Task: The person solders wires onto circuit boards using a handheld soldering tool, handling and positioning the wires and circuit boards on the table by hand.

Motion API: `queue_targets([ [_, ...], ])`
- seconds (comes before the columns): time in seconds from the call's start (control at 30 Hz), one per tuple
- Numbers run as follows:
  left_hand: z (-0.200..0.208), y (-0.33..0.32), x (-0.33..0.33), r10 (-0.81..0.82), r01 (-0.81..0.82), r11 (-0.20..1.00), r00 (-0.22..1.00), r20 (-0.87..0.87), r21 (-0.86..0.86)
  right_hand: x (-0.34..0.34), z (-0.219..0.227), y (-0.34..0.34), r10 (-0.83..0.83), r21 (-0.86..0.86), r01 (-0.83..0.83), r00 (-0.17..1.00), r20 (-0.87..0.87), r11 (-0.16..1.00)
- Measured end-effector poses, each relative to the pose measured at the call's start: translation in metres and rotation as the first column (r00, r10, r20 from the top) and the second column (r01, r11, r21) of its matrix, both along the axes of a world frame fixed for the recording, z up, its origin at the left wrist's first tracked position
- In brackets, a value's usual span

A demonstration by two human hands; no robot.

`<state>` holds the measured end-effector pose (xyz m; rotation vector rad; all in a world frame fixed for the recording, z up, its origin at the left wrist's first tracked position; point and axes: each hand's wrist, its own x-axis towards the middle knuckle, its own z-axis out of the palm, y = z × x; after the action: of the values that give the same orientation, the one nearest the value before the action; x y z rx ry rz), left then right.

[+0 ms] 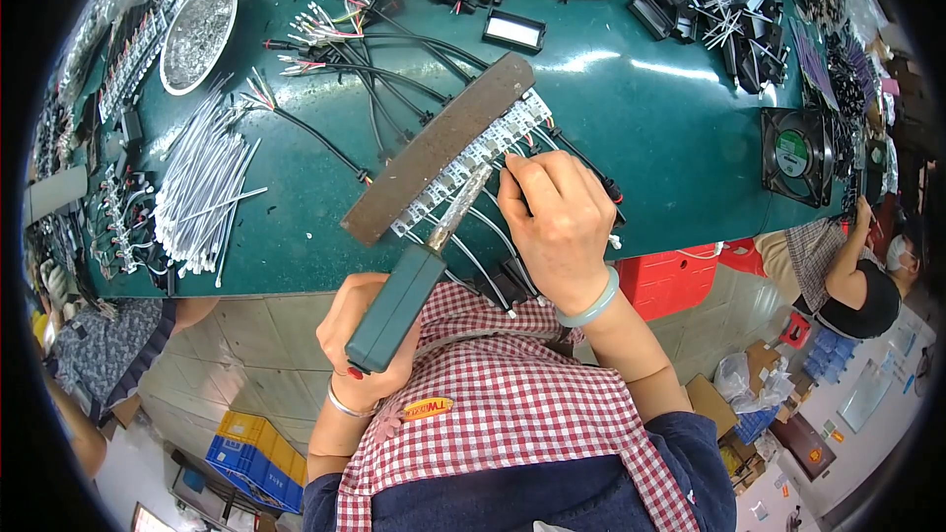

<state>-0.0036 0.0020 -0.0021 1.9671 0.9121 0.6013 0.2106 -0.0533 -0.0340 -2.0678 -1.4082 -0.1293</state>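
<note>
Here, the left hand [340,320] was wrapped around a green-handled tool [397,307], its tip at a white circuit-board strip [498,141], the right hand [562,222] curled at the strip's edge, whether pinching impossible to tell, a brown bar [439,153] alongside on the tabletop [670,167].

Behind right fingers [537,175]: pale green bangle [593,301] | behind left fingers [341,317]: thin silvery bracelet [347,407] | farther back from both: red-and-white checked apron [527,389], pink flower [387,423], orange oval badge [428,408] | navy short-sleeved top [493,493]
</note>
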Motion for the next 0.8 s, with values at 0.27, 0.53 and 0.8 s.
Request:
queue_targets([
  [0.27, 0.003, -0.001, -0.002, 0.026, -0.026, 1.0, 1.0, 0.005, -0.001, 0.0, 0.001, 0.0, -0.003, -0.018, 0.003, 1.0, 0.01, 1.0],
  [0.53, 0.002, 0.006, -0.034, 0.299, -0.296, 0.943, 0.954, 0.003, 0.151, 0.0, 0.001, -0.001, -0.004, -0.02, 0.004, 1.0, 0.02, 1.0],
  [0.8, 0.03, 0.093, -0.034, 0.591, -0.678, 0.711, 0.719, 0.366, 0.185, -0.002, 0.003, -0.003, 0.008, -0.006, -0.008, 1.0, -0.011, 1.0],
])
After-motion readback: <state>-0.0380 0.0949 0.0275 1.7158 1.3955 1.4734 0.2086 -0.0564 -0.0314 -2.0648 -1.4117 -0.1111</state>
